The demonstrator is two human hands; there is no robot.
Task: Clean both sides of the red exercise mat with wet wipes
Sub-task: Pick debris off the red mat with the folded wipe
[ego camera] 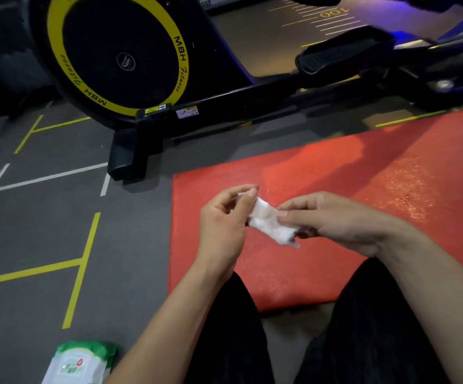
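Nearest, at the bottom left, a green-and-white wipes pack (79, 363) lies on the grey floor (44, 231); its label is too blurred to read. The person's legs in dark trousers straddle the near edge of the red exercise mat (335, 167), which lies flat on the floor and runs off to the right.

Above the mat, both hands work one crumpled white wet wipe (269, 223): the left hand (222, 217) pinches its upper end between thumb and fingertips, and the right hand (332, 220) grips its lower end, fingers curled round it. The wipe is bunched, apparently being pulled open (or refolded, I cannot tell which).

The likely trouble: a sharp tug could tear the damp sheet, and a still-wadded wipe would clean only a narrow strip. A glistening patch on the mat's far right suggests moisture there, which could be slippery.

Beyond stands an exercise machine (197, 106) whose yellow-rimmed flywheel (119, 56) reads "MBH Fitness"; floor markings farther back show "100", upside down.
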